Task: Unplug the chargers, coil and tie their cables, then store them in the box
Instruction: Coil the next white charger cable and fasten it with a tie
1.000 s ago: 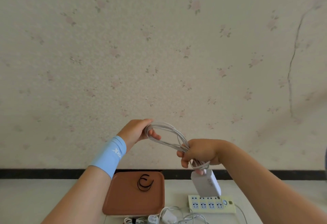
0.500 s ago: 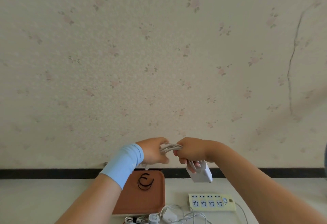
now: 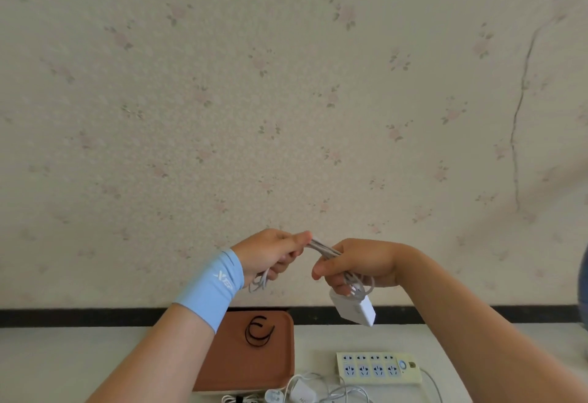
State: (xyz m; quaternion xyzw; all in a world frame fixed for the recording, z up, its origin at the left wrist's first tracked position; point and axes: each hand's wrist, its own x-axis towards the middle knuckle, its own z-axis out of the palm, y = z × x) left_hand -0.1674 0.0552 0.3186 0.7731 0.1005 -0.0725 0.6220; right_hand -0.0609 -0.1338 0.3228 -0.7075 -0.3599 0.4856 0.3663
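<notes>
Cable: my left hand [image 3: 270, 256] and right hand [image 3: 356, 264] are both clenched on the folded cable [image 3: 321, 248], up at chest height.
Charger: charger [image 3: 353, 307] dangles below my right fist.
Advice: keep loops pinched flat, fetch a tie [image 3: 259, 334] from the tray [image 3: 280, 367].

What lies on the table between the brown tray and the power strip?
In the head view, the table is bare between the brown tray and the power strip; loose white cables and a plug lie only nearer the camera.
</notes>
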